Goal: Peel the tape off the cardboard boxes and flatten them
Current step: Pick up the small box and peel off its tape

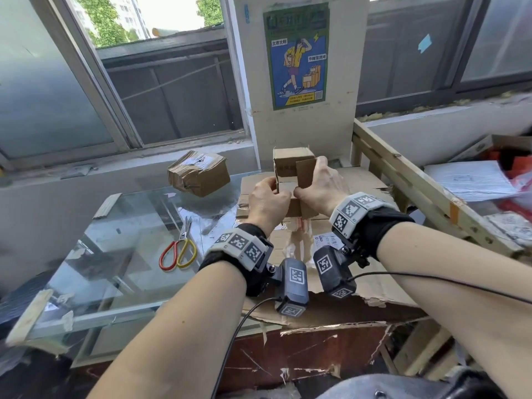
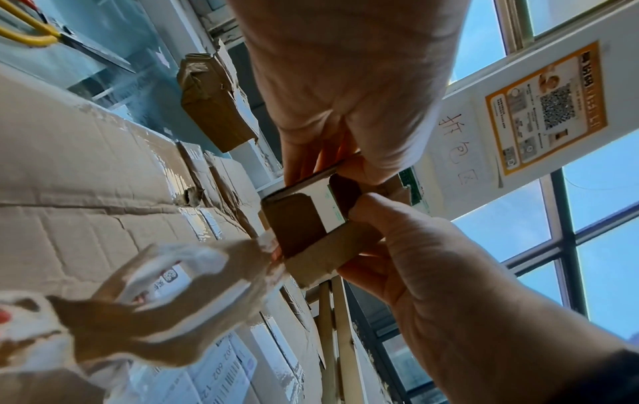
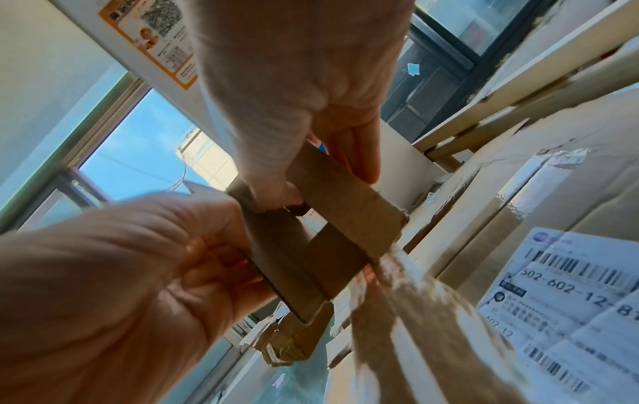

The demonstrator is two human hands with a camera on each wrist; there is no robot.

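A small open cardboard box [image 1: 292,165] is held up over the flattened cardboard [image 1: 359,180]. My left hand [image 1: 272,194] pinches its left wall, thumb in front. My right hand [image 1: 315,180] grips a loose flap on its right side. In the left wrist view the left hand [image 2: 311,161] and the right hand [image 2: 373,216] pinch the box [image 2: 297,227] from both sides. A peeled strip of tape [image 1: 299,240] with torn paper hangs from the box's underside, blurred in the wrist views as the tape strip [image 3: 415,300]. A second, taped box [image 1: 198,175] stands on the glass to the left.
Red-and-yellow scissors [image 1: 178,249] lie on the glass tabletop [image 1: 115,254] left of my forearms. A wooden frame [image 1: 408,180] runs along the right, with papers behind it. A shipping label [image 3: 570,287] lies on the flattened cardboard. A wall post with a poster [image 1: 296,53] rises behind the box.
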